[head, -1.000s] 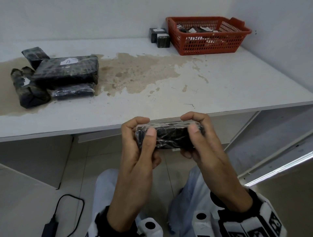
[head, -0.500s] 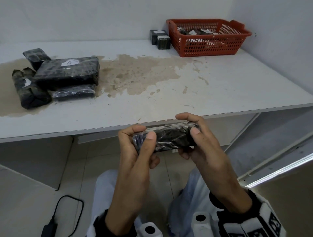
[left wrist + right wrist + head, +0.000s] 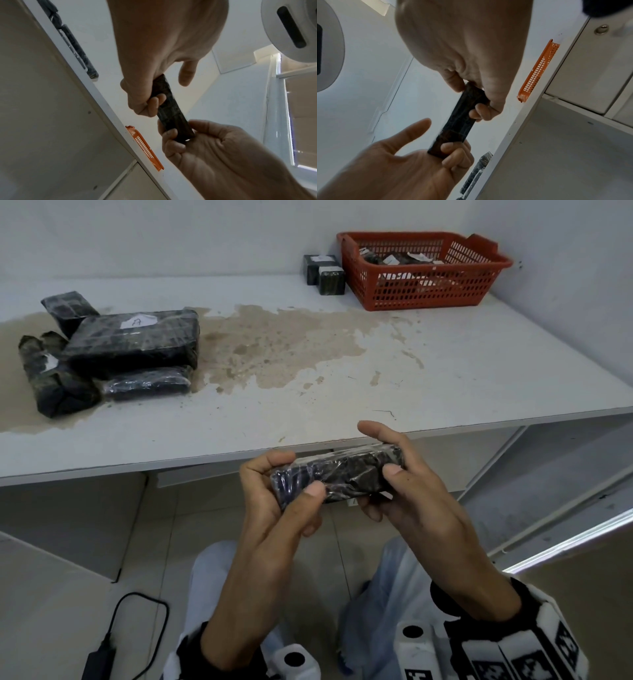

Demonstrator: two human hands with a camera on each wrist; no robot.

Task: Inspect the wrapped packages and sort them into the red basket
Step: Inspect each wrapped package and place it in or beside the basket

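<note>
Both hands hold a small black wrapped package in front of the table's front edge, over my lap. My left hand pinches its left end between thumb and curled fingers. My right hand grips the right end, with the index finger lifted above it. The package tilts, left end lower. The wrist views show the same package between my left hand and my right hand. The red basket stands at the table's back right with several packages inside.
Several black wrapped packages lie piled at the table's left, the largest bearing a white label. Two small packages stand just left of the basket. A brown stain covers the table's middle. A cable and adapter lie on the floor.
The package has turned slightly in my hands, its left end dipping. My right index finger has lifted off its top. The table's things have not moved.
</note>
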